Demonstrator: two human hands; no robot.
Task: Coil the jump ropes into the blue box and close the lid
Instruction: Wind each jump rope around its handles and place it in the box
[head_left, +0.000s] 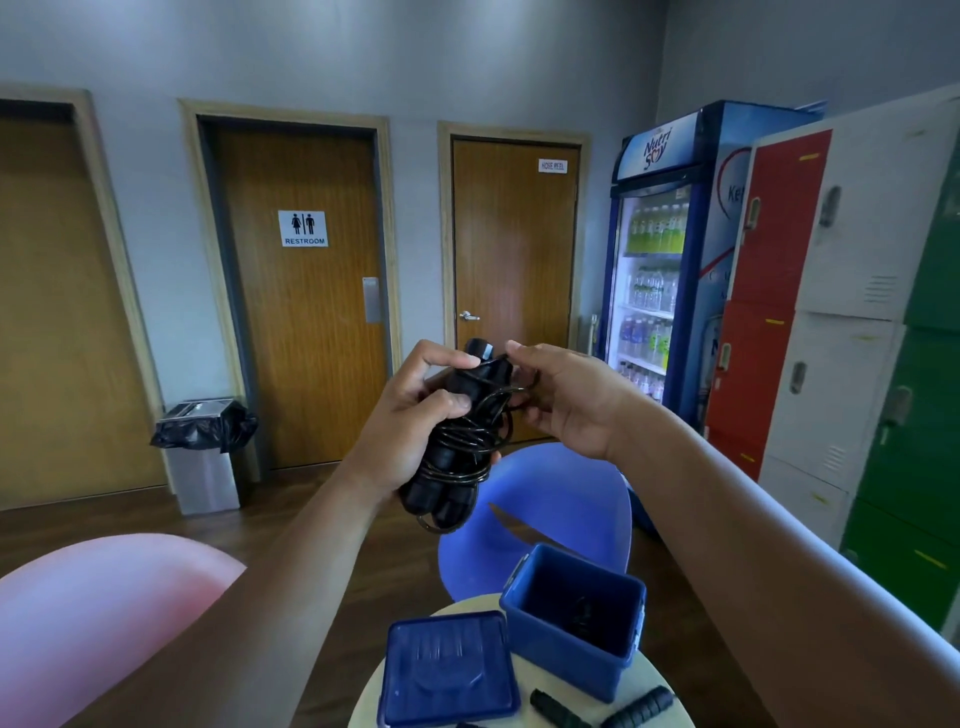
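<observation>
My left hand (415, 415) grips a black jump rope (462, 447), its two handles bundled together with the cord wound round them, held up at chest height. At the top of the bundle my right hand (561, 395) pinches a loop of the cord. Below, the open blue box (566, 660) stands on a small round table (535, 686); something dark lies at its bottom. The blue lid (447, 670) lies flat on the table left of the box. Two more black handles (639, 706) of another rope lie on the table in front of the box.
A blue chair (550, 504) stands behind the table and a pink chair (93, 618) is at the lower left. A bin with a black liner (205, 452) stands by the restroom door. A drinks fridge (670, 270) and lockers (841, 322) line the right side.
</observation>
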